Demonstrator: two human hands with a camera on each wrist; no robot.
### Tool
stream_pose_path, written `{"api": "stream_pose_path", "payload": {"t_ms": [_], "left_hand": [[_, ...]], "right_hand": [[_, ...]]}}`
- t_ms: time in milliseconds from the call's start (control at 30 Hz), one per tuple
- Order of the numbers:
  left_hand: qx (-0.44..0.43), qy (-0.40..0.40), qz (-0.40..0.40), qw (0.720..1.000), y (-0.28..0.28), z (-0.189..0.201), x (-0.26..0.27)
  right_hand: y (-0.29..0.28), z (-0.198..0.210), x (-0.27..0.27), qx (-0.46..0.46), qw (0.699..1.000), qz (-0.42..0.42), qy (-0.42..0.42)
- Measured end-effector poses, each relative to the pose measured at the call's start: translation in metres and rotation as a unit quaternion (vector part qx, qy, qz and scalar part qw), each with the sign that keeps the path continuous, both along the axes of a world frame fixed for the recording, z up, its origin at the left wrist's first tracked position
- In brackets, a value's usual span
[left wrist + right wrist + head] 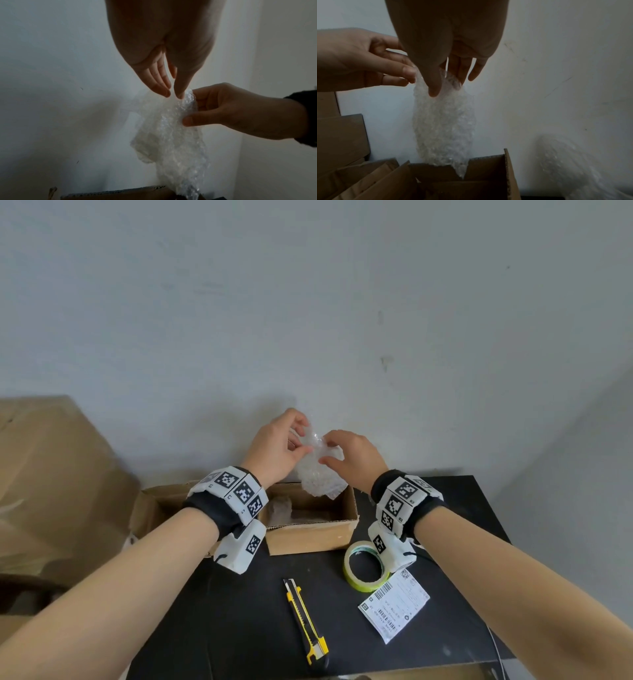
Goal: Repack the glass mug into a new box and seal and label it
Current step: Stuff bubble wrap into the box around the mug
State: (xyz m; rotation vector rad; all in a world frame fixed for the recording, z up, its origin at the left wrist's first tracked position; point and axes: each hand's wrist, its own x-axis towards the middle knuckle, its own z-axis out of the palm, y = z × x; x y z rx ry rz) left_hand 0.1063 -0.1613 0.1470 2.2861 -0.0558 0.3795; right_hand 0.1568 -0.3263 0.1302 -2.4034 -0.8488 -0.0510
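Note:
A crumpled bundle of clear bubble wrap [320,477] hangs above the open cardboard box [310,534] at the back of the black table. My left hand [306,438] pinches its top edge between thumb and fingers. From the right, my right hand [325,449] grips the same top part with its thumb in front. In the left wrist view the left hand [173,94] meets the wrap [171,135] beside the right hand [188,108]. The right wrist view shows the right hand [448,85] on the wrap [443,121] over the box [488,174]. I cannot see a glass mug through the wrap.
A yellow-green tape roll [364,568], a yellow utility knife [306,621] and a printed shipping label [394,607] lie on the table [239,628] in front of the box. Something pale and wrapped [281,506] lies inside the box. Large cardboard [51,474] stands left. More bubble wrap [573,169] lies right of the box.

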Motion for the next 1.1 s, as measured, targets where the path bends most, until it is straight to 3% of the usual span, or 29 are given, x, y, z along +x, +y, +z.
{"api": "stream_pose_path", "payload": {"t_ms": [233, 367, 533, 633, 767, 900, 1100], "left_hand": [[0.083, 0.008, 0.035, 0.996, 0.003, -0.017, -0.007], [0.116, 0.098, 0.042, 0.988, 0.002, -0.047, -0.031], [0.283, 0.222, -0.011, 0.933, 0.006, -0.090, -0.054], [0.293, 0.280, -0.003, 0.914, 0.004, -0.100, -0.062], [0.302, 0.276, 0.007, 0.912, 0.003, -0.106, -0.067], [0.349, 0.296, -0.008, 0.889, 0.007, -0.111, -0.068], [0.424, 0.262, -0.026, 0.867, 0.011, -0.116, -0.061]], "right_hand": [[-0.008, 0.005, 0.005, 0.008, 1.000, -0.005, 0.005], [-0.017, 0.006, 0.001, 0.045, 0.999, -0.029, 0.004], [-0.016, -0.003, -0.016, 0.060, 0.998, -0.007, -0.002], [-0.014, -0.016, -0.025, 0.038, 0.998, 0.026, -0.051], [-0.010, -0.032, -0.038, -0.001, 0.995, 0.054, -0.083], [-0.011, -0.047, -0.048, -0.059, 0.989, 0.084, -0.110], [-0.013, -0.064, -0.053, -0.113, 0.979, 0.126, -0.112]]}}
